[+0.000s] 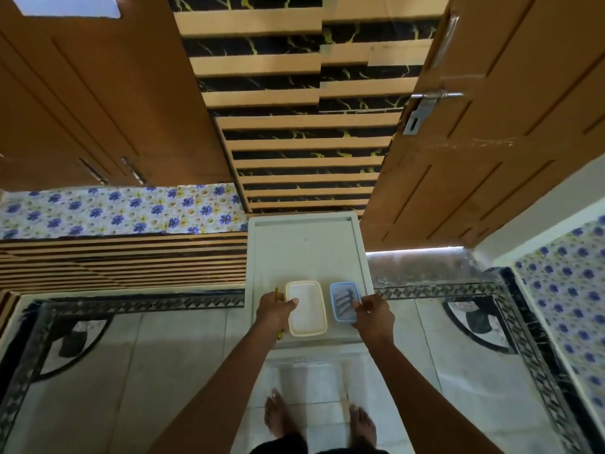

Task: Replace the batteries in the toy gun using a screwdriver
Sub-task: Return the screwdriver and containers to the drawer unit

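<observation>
Bare feet (278, 417) low in frame; above them, the left hand (275, 312) pinches the yellow screwdriver (277, 294) beside the white box (306, 308), the right hand (373, 314), fingers loosely curled, touches the blue box (343, 301); no toy gun visible.

No readable text, label, brand, number or sign showing anywhere in frame. White container (306, 309), blue-rimmed container (343, 301) and white table (307, 247) at lower centre showing plain surfaces. Floral wall covering (121, 211) at left carrying pattern only.
</observation>
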`<move>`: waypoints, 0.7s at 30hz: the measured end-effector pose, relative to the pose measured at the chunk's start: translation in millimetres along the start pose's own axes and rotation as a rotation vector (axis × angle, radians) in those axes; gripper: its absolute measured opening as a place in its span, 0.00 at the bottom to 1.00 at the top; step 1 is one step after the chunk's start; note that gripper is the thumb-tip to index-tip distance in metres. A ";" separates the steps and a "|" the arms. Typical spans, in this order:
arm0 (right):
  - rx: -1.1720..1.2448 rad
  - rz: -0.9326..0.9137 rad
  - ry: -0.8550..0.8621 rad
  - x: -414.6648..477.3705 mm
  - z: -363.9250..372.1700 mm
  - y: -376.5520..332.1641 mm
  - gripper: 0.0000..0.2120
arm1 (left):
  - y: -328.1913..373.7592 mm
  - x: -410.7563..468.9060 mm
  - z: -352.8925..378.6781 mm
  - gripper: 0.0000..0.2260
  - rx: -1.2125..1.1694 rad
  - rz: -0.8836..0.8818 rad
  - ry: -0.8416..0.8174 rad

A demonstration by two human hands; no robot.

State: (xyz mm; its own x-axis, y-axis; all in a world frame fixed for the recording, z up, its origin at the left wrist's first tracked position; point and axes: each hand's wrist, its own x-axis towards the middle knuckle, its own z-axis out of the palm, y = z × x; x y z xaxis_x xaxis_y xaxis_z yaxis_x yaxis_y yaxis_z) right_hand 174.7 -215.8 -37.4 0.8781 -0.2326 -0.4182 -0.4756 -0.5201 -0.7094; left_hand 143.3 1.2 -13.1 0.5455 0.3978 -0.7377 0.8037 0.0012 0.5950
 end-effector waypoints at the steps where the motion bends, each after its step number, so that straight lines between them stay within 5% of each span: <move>1: 0.008 0.005 0.000 0.1 -0.6 -3.6 0.05 | 0.9 3.7 0.7 0.14 0.001 0.011 0.003; 12: -0.217 -0.056 0.070 -14.9 4.3 -13.8 0.09 | -31.8 4.9 -15.4 0.02 0.385 0.265 0.194; 15: -0.227 -0.014 0.079 -19.9 3.4 -15.7 0.11 | -39.2 2.4 -20.0 0.09 0.510 0.351 0.206; 21: -0.220 -0.037 0.053 -17.5 -5.6 -8.4 0.11 | -30.9 -10.7 -17.7 0.06 0.757 0.403 0.332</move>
State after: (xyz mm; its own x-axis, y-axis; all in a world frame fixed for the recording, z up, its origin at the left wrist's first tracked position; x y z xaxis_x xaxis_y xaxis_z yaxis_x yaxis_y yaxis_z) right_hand 163.7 -212.0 -20.9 0.8988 -0.2505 -0.3597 -0.4257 -0.6945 -0.5801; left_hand 108.4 13.1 -17.9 0.8161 0.4806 -0.3210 0.5723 -0.7494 0.3330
